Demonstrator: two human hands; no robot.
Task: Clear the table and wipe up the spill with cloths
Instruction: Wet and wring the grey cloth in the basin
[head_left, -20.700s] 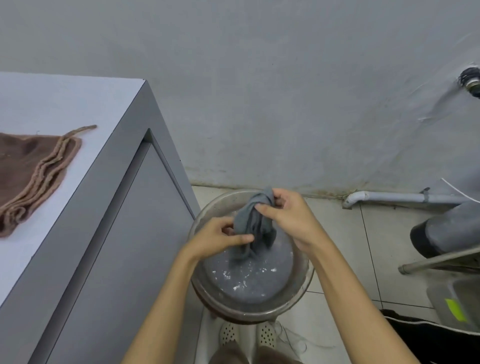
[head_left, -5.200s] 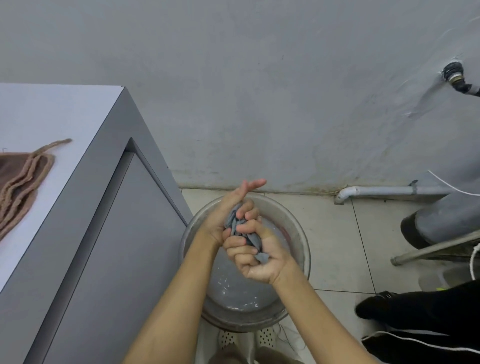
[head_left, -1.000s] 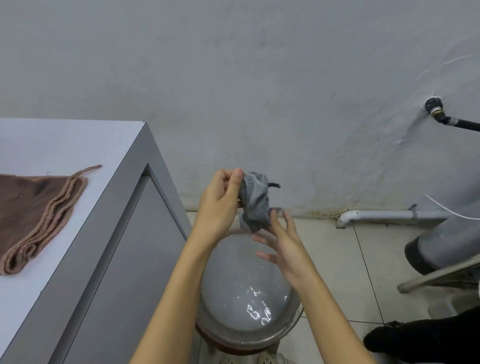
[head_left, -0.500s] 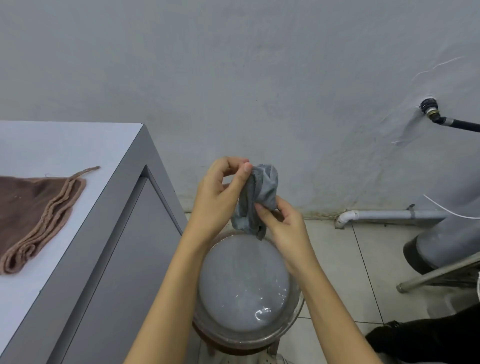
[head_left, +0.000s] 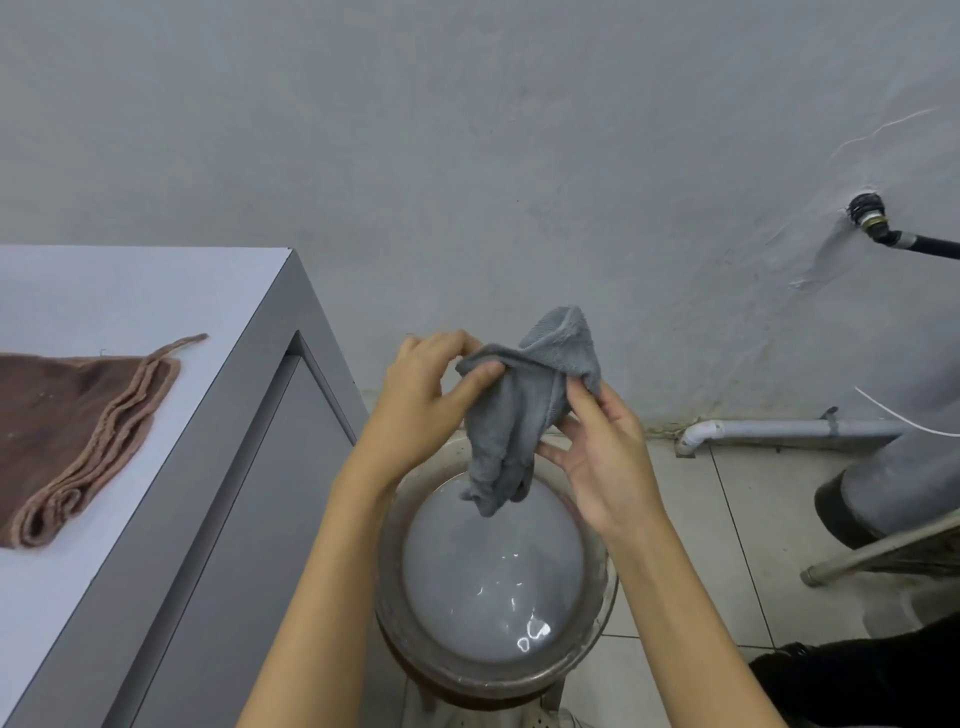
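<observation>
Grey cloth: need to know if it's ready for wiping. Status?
Left hand and right hand both pinching grey cloth, held above the water basin. Brown cloth folded on table. Nothing in the way.

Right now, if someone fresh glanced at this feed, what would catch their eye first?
The gray cloth held up at centre, the left hand pinching its top edge and the right hand gripping its side, hanging over a basin of cloudy water on the floor. Next, the folded brown cloth lying on the white table at left.
</observation>
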